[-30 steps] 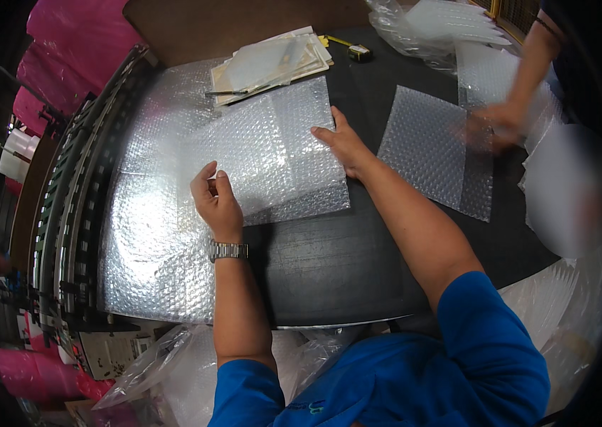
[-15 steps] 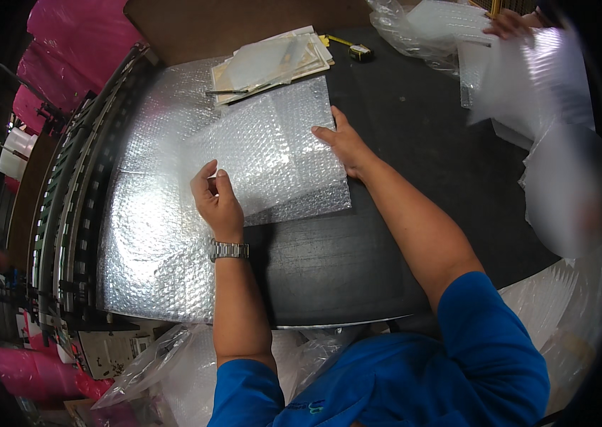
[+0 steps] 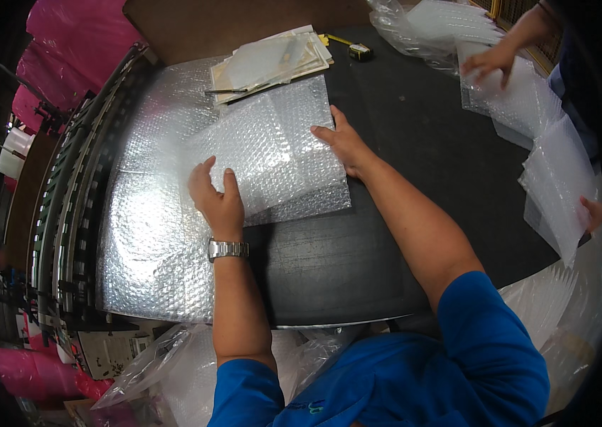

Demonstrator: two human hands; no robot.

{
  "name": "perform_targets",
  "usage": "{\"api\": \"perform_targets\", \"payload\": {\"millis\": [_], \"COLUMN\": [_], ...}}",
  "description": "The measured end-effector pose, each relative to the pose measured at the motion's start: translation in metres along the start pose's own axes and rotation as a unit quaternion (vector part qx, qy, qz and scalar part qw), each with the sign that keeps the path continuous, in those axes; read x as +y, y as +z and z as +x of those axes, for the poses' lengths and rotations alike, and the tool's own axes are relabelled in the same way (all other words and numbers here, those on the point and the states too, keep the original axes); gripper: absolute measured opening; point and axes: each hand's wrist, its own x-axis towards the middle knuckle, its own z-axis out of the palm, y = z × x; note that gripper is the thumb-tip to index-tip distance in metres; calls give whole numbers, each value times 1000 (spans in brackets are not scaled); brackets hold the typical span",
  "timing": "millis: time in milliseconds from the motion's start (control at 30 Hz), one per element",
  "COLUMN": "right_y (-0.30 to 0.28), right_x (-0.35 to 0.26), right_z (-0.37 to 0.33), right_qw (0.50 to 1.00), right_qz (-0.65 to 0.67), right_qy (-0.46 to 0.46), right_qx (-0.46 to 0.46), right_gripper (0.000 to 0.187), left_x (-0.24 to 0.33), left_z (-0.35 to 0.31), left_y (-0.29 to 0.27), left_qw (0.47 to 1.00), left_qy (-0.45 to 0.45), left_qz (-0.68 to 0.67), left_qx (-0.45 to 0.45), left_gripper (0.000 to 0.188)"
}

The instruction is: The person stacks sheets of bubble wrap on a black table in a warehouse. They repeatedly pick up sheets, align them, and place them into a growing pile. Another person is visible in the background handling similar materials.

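A small pile of clear bubble wrap sheets (image 3: 279, 142) lies at the centre, over the left end of the black table. My right hand (image 3: 347, 144) grips the pile's right edge, thumb on top and fingers along the side; some fingers are hidden. My left hand (image 3: 217, 199), with a metal watch on its wrist, is at the pile's lower left, thumb and fingers apart, holding nothing. Beneath and left of it spreads a wide bubble wrap sheet (image 3: 151, 220) that reaches to the rollers of a machine (image 3: 66, 206).
Papers and cards (image 3: 272, 60) with a thin dark tool lie behind the pile, near a tape measure (image 3: 360, 51). At right, a co-worker's hand (image 3: 493, 64) is over stacked translucent bubble wrap pieces (image 3: 560, 171). Pink wrapped rolls (image 3: 77, 43) stand far left.
The fingers of my left hand have opened wider, while my right hand stays on the edge. The co-worker's blurred piece now lies on the right-hand stack, and their hand has moved inward.
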Motion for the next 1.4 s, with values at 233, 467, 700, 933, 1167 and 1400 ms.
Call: {"api": "perform_targets", "payload": {"millis": [233,467,700,933,1167,1400], "right_y": [1,-2,-5,-4,-5,-4], "right_x": [2,7,8,8,8,8], "right_z": [1,7,8,7,7,7], "right_qw": [1000,999,999,999,999,999], "right_qz": [5,35,30,26,28,30], "right_qy": [-3,-8,-1,3,4,-1], "right_qx": [9,-20,-18,-20,-18,-19], "right_gripper": [73,77,80,81,81,80], "left_x": [4,0,15,11,-5,-4], "left_z": [-12,-12,-9,-6,-3,-11], "left_y": [6,8,5,3,2,9], "left_qw": [934,933,946,979,999,965], "left_qy": [-95,-95,-141,-115,-38,-97], "left_qz": [137,-107,-187,-152,-1,51], "left_qx": [-315,-331,-224,-68,-30,-237], "left_gripper": [60,53,44,32,37,51]}}
